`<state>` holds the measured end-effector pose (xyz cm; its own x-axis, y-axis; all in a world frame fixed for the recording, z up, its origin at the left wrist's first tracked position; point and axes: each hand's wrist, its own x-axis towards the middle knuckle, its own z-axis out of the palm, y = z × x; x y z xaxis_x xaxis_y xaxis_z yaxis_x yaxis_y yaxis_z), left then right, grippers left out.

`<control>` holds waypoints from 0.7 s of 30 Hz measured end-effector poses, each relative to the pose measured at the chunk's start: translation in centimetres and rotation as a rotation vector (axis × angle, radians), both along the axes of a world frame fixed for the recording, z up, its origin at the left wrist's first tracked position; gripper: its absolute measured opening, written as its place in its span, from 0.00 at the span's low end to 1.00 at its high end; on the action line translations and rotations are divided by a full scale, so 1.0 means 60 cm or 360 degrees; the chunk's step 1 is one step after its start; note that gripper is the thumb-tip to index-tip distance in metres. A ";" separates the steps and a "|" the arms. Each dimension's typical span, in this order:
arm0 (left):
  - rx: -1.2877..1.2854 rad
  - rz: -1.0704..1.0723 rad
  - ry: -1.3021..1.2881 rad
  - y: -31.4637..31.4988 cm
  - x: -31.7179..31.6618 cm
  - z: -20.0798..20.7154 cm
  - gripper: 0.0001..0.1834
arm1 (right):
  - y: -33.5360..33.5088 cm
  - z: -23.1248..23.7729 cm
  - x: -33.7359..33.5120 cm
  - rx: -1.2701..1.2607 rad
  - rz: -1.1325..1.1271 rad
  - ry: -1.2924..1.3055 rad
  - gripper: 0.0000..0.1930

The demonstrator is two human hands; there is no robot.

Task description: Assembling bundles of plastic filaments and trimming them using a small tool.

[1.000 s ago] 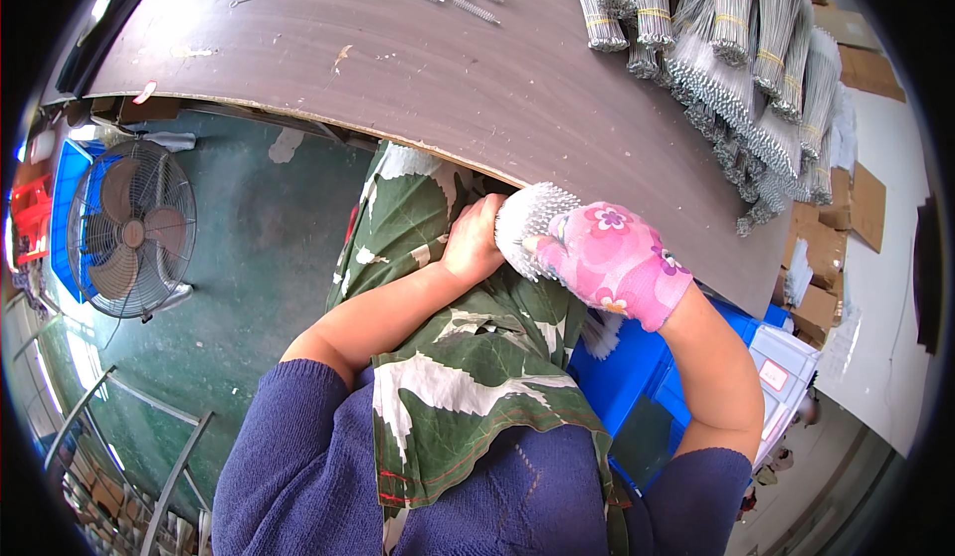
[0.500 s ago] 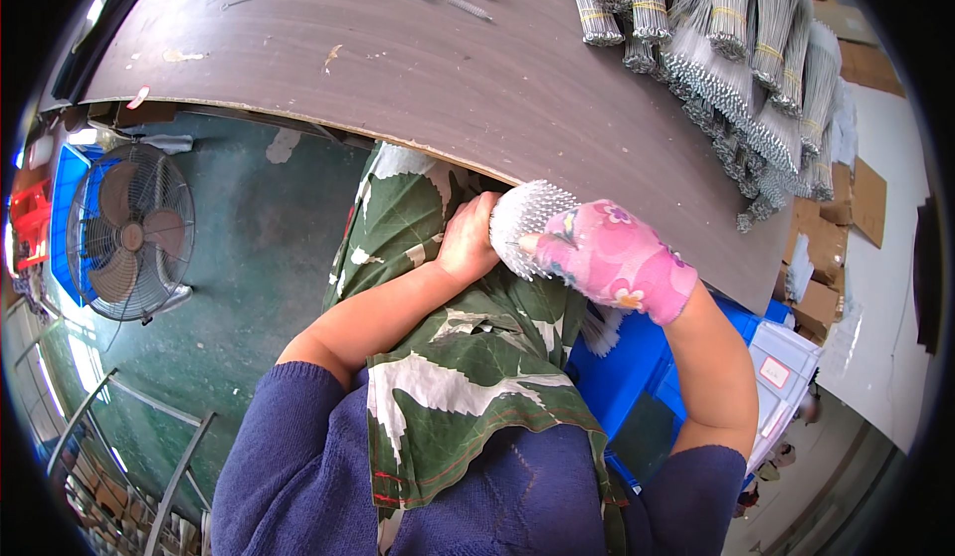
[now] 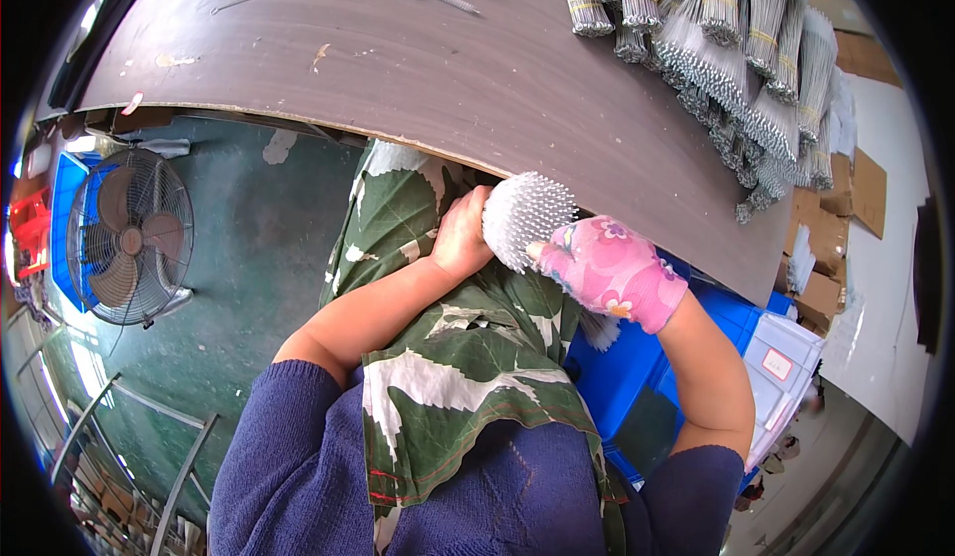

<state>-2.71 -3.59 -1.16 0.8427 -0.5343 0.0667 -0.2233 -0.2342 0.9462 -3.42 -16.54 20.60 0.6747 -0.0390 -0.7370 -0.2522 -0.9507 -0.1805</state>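
Head view: both hands, bare left hand [image 3: 460,243] and gloved right hand [image 3: 609,270], clasp the wire bundle [image 3: 525,220]; level its tips squarely between them.

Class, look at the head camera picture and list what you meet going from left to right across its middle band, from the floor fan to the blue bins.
Floor fan → green floor → bare left hand → bundle of thin grey rods seen end-on → right hand in a pink flowered glove → blue bins.

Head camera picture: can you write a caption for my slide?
Both hands, bare left hand and pink-gloved right hand, grip a round bundle of thin wires at the brown table edge.
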 end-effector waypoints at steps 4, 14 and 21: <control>0.0034 0.0004 -0.0020 0.003 0.000 0.005 0.23 | 0.022 0.009 0.000 -0.0134 0.0125 -0.0003 0.24; -0.0020 0.0000 0.0023 0.003 0.000 0.006 0.22 | 0.012 -0.005 -0.009 -0.0083 0.0042 -0.0020 0.25; 0.0000 -0.0006 -0.0038 0.000 0.000 -0.002 0.22 | 0.014 -0.004 -0.003 -0.0118 0.0086 0.0009 0.24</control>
<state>-2.69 -3.61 -1.27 0.8387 -0.5377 0.0866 -0.2468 -0.2336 0.9405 -3.61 -15.71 20.36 0.6731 -0.0574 -0.7373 -0.2010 -0.9737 -0.1077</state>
